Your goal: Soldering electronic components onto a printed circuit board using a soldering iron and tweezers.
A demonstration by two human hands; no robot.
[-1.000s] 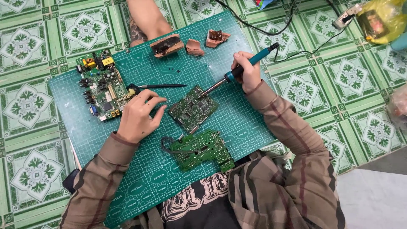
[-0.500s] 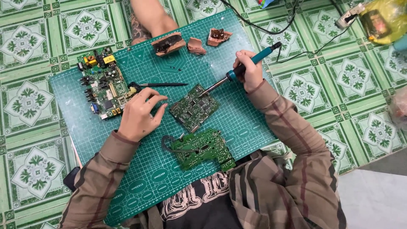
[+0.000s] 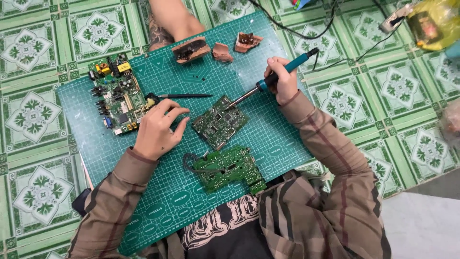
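A green cutting mat (image 3: pixel 158 211) printed with a grid is lying on a floor (image 3: pixel 38 115) of green and white patterned tiles, and the person is sitting at the mat's near edge, plaid sleeves reaching over it. Nearest that edge, a green circuit board (image 3: pixel 229 169) with a dark cable looped at its left end is resting flat. Just beyond it, around the mat's middle, a smaller dark green circuit board (image 3: pixel 219 122) is lying at a tilt. The left hand (image 3: pixel 155 130) is lying on the mat just to the left of this board, fingers loosely curled and grasping nothing that shows, fingertips close to the board's edge. The right hand (image 3: pixel 282 80) is gripping the teal handle of a soldering iron (image 3: pixel 273 80), whose metal tip is slanting down to the smaller board's upper right corner; whether it is touching cannot be told.

Toward the mat's left edge, a larger circuit board (image 3: pixel 117 98) with yellow parts is sitting, and a thin black tool (image 3: pixel 184 96) is lying beside it. Along the far edge, three brown broken pieces (image 3: pixel 191 50) are lying in a row. A bare limb (image 3: pixel 170 21) is resting beyond them. Black cables (image 3: pixel 306 33) are trailing over the floor toward a yellowish object (image 3: pixel 433 24) in the far right corner.
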